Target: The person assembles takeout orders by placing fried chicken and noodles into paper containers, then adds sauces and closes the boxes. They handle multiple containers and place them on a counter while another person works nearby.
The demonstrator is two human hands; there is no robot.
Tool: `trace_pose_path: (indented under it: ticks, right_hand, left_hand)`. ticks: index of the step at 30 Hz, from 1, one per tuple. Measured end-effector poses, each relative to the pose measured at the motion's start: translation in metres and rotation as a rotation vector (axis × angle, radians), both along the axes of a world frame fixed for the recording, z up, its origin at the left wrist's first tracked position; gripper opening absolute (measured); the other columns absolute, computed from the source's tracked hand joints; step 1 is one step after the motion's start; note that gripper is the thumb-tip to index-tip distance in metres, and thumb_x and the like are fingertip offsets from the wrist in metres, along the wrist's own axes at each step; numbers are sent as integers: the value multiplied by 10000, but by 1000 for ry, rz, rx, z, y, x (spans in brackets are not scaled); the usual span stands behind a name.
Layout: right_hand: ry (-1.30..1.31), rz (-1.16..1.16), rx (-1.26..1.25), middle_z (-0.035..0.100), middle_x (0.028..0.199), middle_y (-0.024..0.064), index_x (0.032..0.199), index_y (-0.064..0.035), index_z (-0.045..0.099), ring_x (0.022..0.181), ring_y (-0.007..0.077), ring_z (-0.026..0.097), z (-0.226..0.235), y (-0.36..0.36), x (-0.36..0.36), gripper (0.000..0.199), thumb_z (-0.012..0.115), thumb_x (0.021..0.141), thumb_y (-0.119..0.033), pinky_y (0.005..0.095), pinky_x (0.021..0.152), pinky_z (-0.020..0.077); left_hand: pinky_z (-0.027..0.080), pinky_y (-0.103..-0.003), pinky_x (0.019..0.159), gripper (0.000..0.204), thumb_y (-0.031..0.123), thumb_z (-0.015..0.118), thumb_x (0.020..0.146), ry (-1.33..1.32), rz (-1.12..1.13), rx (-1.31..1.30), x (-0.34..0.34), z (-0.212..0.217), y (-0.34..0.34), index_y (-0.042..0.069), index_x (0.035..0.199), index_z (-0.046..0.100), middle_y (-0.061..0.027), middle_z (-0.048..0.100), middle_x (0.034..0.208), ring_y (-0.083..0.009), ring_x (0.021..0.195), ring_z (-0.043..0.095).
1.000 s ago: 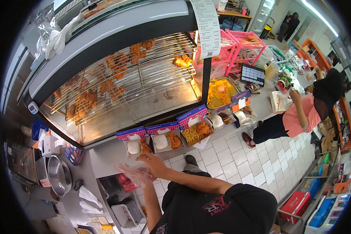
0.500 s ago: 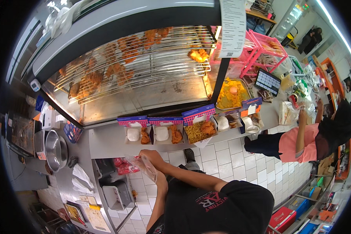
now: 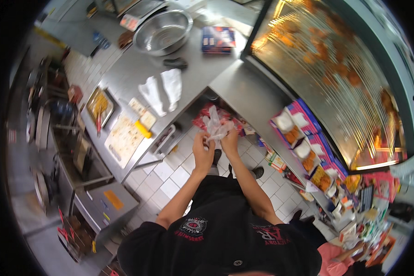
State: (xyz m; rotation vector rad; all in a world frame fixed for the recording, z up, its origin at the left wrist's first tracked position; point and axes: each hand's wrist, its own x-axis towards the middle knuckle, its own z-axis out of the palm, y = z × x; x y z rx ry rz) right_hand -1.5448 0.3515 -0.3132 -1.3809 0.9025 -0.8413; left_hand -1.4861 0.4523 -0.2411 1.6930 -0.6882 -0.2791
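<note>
Both of my hands are in front of my body, close together over the gap between the counters. Between them bunches a thin, clear plastic glove [image 3: 213,125], crumpled, with its loose end sticking out past my fingers. My left hand [image 3: 202,149] pinches its near edge with bent fingers. My right hand [image 3: 230,139] is closed on its other side. Beyond the glove, on a low shelf under the counter, red plastic packaging [image 3: 200,120] shows in part.
To the left on the steel counter are a cutting board [image 3: 120,145], a yellow-handled knife [image 3: 143,129], a food tray [image 3: 106,103], white cloths [image 3: 171,89] and a steel bowl [image 3: 155,43]. Open meal boxes [image 3: 303,149] line the right counter beside a heated display case [image 3: 257,54]. A co-worker [image 3: 333,262] stands lower right.
My view has swung left, toward the counter with the cutting board. The plastic, stretched along my left hand before, is now bunched between both hands.
</note>
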Motion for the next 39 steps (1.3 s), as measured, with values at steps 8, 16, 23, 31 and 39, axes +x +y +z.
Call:
trace_pose_path:
  ticks: [8, 16, 23, 31, 39]
  right_hand:
    - [110, 210, 127, 667, 1085, 64, 1249, -54, 630, 900, 139, 645, 5, 16, -7, 393, 781, 910, -182, 291, 782, 534]
    - [553, 19, 116, 703, 980, 108, 1002, -23, 702, 844, 162, 659, 3, 74, -151, 210, 709, 969, -230, 335, 748, 530]
    - [421, -654, -60, 697, 1046, 148, 1114, -22, 679, 1012, 267, 675, -9, 207, -291, 236, 627, 1030, -236, 365, 803, 548]
    - [279, -729, 944, 615, 1376, 210, 1426, -76, 571, 1292, 338, 576, -168, 561, -424, 748, 587, 942, -647, 418, 1104, 435]
    - [426, -873, 783, 738, 1165, 175, 1258, -49, 682, 1098, 300, 702, -207, 695, -558, 640, 682, 879, -564, 437, 944, 554]
  left_hand:
    - [474, -352, 679, 176, -33, 670, 877, -370, 202, 108, 205, -4, -24, 6, 1040, 619, -121, 586, 919, -246, 740, 564]
    - [484, -470, 999, 294, 124, 735, 924, -609, -489, 62, 122, -25, -93, 29, 1191, 654, -192, 647, 1275, -369, 1136, 642]
    - [525, -390, 763, 162, 106, 559, 973, -75, -1641, 200, -141, -93, -9, 23, 1020, 690, -163, 727, 973, -303, 850, 691]
    - [495, -422, 1035, 739, 645, 505, 993, -528, -2379, 1101, -301, -175, 102, 98, 1489, 504, -197, 585, 1422, -325, 1311, 567]
    - [491, -427, 1022, 806, 748, 474, 951, -996, -2024, 1280, -443, -210, 191, 77, 1371, 625, -200, 661, 1331, -367, 1246, 609]
